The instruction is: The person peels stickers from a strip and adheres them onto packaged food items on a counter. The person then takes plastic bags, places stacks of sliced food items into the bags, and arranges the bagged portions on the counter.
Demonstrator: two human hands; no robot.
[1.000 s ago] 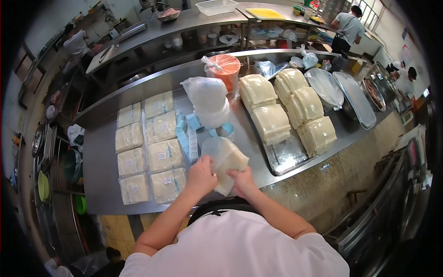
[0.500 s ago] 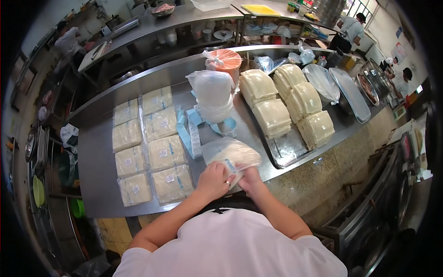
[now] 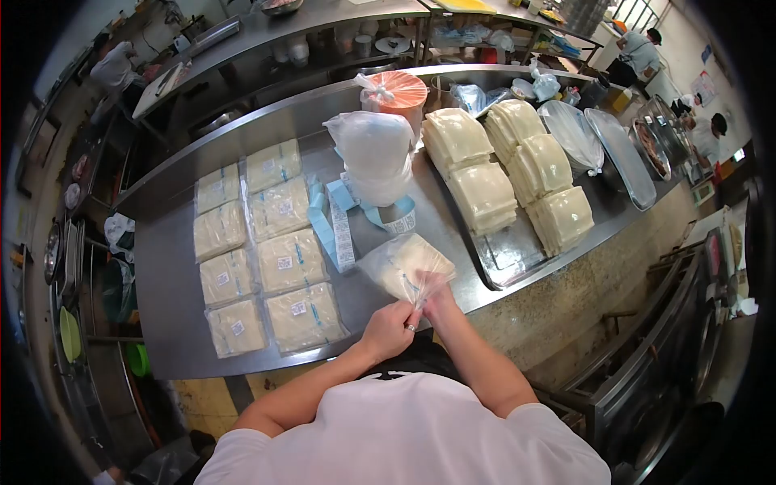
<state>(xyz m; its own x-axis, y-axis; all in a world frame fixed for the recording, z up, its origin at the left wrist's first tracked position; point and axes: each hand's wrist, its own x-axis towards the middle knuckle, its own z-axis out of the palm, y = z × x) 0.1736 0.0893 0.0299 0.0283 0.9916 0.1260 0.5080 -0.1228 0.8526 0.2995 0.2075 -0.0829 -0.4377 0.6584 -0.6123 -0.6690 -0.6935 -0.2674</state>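
Note:
A clear plastic bag (image 3: 404,265) with a stack of pale sheets inside lies at the front edge of the steel table (image 3: 174,356). My left hand (image 3: 391,330) pinches the bag's gathered near edge. My right hand (image 3: 439,299) is closed round the bag's near right side, its fingers partly under the plastic. To the left, several flat labelled packs (image 3: 293,260) lie in two columns. Behind the bag are a blue-backed strip of labels (image 3: 343,234) and a white bundle of plastic bags (image 3: 373,153).
Stacks of pale sheets (image 3: 482,196) stand on a metal tray (image 3: 505,271) at the right. An orange-topped tub (image 3: 398,93) is at the back. Beyond are a clear lid (image 3: 621,162), metal bowls and another counter (image 3: 323,26). Several people stand farther off.
The sheets, partly outside the bag a second ago, are now inside it. My left hand has moved from the bag's left side to its near edge, and my right hand has shifted onto the plastic.

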